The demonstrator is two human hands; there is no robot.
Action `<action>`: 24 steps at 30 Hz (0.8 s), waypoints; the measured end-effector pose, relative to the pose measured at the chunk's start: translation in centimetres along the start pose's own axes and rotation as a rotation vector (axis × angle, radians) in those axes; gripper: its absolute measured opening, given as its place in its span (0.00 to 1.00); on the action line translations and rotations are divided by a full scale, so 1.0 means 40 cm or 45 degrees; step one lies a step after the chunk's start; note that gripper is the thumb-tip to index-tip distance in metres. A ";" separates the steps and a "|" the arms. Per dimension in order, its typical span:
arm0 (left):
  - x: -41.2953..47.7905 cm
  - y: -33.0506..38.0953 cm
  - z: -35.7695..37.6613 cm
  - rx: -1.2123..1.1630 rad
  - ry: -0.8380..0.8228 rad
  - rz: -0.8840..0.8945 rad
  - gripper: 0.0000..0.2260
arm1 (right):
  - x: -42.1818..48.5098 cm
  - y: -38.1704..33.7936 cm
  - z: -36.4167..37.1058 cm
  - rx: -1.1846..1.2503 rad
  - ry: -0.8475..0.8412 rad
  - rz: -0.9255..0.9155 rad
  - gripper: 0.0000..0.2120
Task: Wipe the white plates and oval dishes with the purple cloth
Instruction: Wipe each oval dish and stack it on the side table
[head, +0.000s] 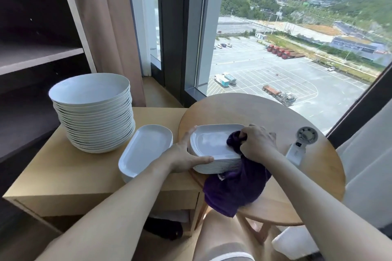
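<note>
A stack of white oval dishes (212,144) sits on the round wooden table (265,112). My right hand (257,143) grips the purple cloth (235,190) and presses a bunched part of it onto the top dish's right side; the rest of the cloth hangs over the table's front edge. My left hand (186,154) rests against the stack's left side, thumb along the far rim and fingers straight along the near edge. A second, lower pile of oval dishes (144,150) lies on the square wooden table (63,171). A tall stack of round white plates (93,112) stands behind it.
A small white handheld fan (301,146) lies on the round table to the right of my right hand. A dark shelving unit (38,53) with a brown curtain stands at the left. A large window fills the back. My knees are below the tables.
</note>
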State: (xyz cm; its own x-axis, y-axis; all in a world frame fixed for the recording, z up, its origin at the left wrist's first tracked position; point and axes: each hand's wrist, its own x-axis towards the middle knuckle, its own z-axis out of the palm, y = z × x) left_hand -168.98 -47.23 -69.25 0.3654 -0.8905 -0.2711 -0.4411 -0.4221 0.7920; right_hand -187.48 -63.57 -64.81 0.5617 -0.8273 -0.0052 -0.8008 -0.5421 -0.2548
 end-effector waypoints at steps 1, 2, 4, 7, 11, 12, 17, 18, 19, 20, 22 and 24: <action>0.000 0.001 -0.002 0.002 -0.001 -0.004 0.56 | -0.012 0.004 0.004 0.012 -0.025 -0.034 0.12; -0.001 0.001 -0.002 -0.001 -0.004 -0.008 0.57 | -0.022 0.007 0.006 0.012 -0.054 -0.071 0.12; -0.005 0.003 0.000 -0.013 -0.012 -0.010 0.56 | -0.032 0.007 0.002 0.016 -0.108 -0.141 0.13; -0.008 0.008 0.002 -0.031 -0.034 -0.018 0.57 | -0.031 -0.004 -0.009 0.086 -0.193 -0.223 0.15; -0.007 0.016 -0.010 -0.072 -0.095 -0.027 0.56 | -0.030 -0.047 0.001 0.099 -0.234 -0.314 0.16; -0.007 0.016 -0.012 -0.071 -0.103 -0.028 0.56 | -0.031 -0.064 0.009 0.105 -0.232 -0.339 0.14; -0.001 0.020 -0.012 -0.068 -0.091 -0.034 0.55 | -0.031 -0.138 0.047 0.127 -0.185 -0.441 0.12; 0.002 0.018 -0.012 -0.074 -0.087 -0.039 0.55 | -0.029 -0.145 0.052 0.131 -0.177 -0.449 0.12; 0.007 0.014 -0.010 -0.074 -0.077 -0.040 0.52 | -0.027 -0.150 0.056 0.141 -0.172 -0.450 0.12; 0.013 0.008 -0.009 -0.073 -0.066 -0.035 0.48 | -0.023 -0.153 0.061 0.157 -0.160 -0.446 0.12; 0.023 -0.005 -0.007 -0.088 -0.060 -0.020 0.41 | -0.014 -0.156 0.074 0.201 -0.101 -0.430 0.11; 0.028 -0.013 -0.010 -0.106 -0.068 -0.018 0.37 | -0.007 -0.157 0.091 0.246 -0.014 -0.409 0.10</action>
State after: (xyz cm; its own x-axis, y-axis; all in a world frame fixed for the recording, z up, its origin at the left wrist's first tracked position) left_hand -168.03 -47.96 -69.75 0.3258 -0.8933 -0.3097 -0.3660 -0.4212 0.8299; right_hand -181.87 -59.39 -66.71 0.7810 -0.6174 0.0946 -0.5298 -0.7350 -0.4232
